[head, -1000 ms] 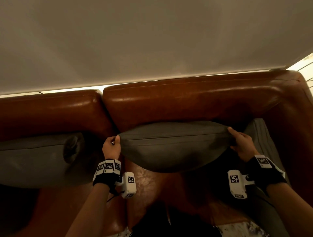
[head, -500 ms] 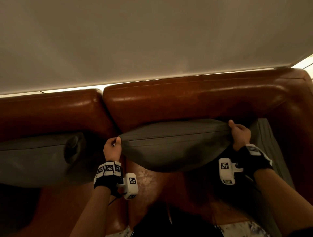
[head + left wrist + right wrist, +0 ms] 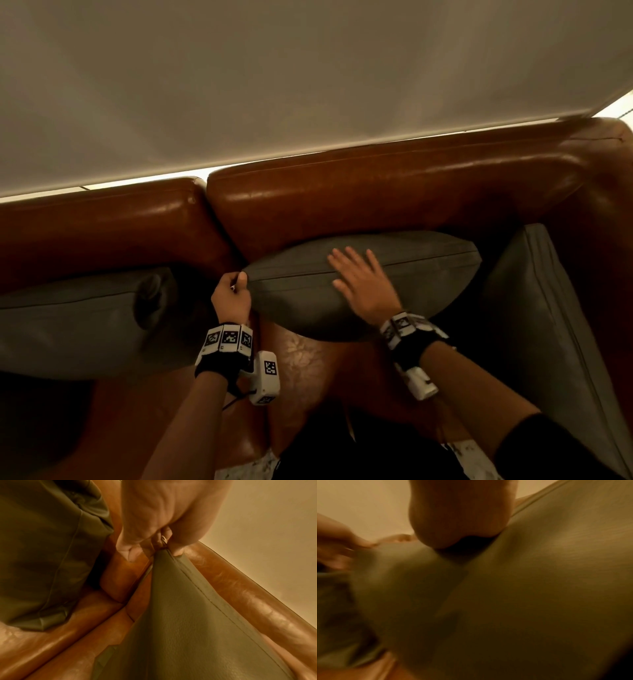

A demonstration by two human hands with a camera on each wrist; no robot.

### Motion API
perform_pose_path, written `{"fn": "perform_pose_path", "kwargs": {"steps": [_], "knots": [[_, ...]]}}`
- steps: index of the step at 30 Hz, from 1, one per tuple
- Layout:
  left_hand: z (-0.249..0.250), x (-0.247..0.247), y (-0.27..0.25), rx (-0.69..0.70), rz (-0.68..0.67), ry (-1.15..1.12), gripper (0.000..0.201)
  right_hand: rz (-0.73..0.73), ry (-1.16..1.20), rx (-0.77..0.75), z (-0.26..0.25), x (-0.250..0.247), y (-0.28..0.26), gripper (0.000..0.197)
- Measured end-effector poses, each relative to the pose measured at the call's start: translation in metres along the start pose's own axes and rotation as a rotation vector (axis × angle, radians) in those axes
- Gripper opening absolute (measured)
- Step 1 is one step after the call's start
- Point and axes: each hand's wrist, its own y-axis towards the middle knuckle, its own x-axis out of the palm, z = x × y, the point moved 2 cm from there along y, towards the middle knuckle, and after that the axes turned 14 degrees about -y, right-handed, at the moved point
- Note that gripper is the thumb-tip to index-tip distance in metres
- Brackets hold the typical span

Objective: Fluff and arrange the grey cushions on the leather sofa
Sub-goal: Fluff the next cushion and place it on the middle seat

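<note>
A grey cushion stands on edge against the back of the brown leather sofa. My left hand pinches its left corner; the left wrist view shows my thumb and fingers closed on the corner of the grey cushion by the zip pull. My right hand lies flat on the cushion's top and front, fingers straight and spread. In the blurred right wrist view the palm presses into the grey cushion.
A second grey cushion lies along the sofa back on the left. A third grey cushion leans at the right armrest. A pale wall rises behind the sofa. Bare leather seat shows below the held cushion.
My right hand let go of the cushion's right corner, moved left to its middle and opened flat on it. The left hand kept its pinch on the left corner.
</note>
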Motion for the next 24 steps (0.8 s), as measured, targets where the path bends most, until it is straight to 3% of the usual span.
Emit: {"fn": "perform_pose_path", "kwargs": {"steps": [4,8,12,14,18,22,24], "knots": [[-0.003,0.008,-0.004,0.007,-0.022,0.009,0.029,-0.081,0.014,0.268,0.096,0.010,-0.037,0.063],[0.000,0.016,-0.008,0.038,-0.011,-0.016,0.029,-0.022,-0.026,0.468,0.129,0.008,-0.050,0.064],[0.000,0.012,-0.011,0.001,-0.022,-0.038,0.035,0.057,0.273,0.912,0.157,-0.010,-0.059,0.058],[-0.002,0.010,-0.012,-0.002,-0.020,-0.021,0.037,0.043,0.472,1.063,0.171,-0.017,-0.068,0.052],[-0.005,-0.002,-0.004,0.020,0.018,-0.001,0.033,0.159,0.674,1.067,0.182,-0.025,-0.080,0.045],[-0.008,0.001,0.001,-0.010,0.040,0.001,0.033,0.152,0.694,1.081,0.172,-0.027,-0.088,0.043],[-0.008,0.011,-0.003,-0.027,0.119,0.049,0.032,0.162,0.695,1.088,0.165,-0.028,-0.087,0.042]]}}
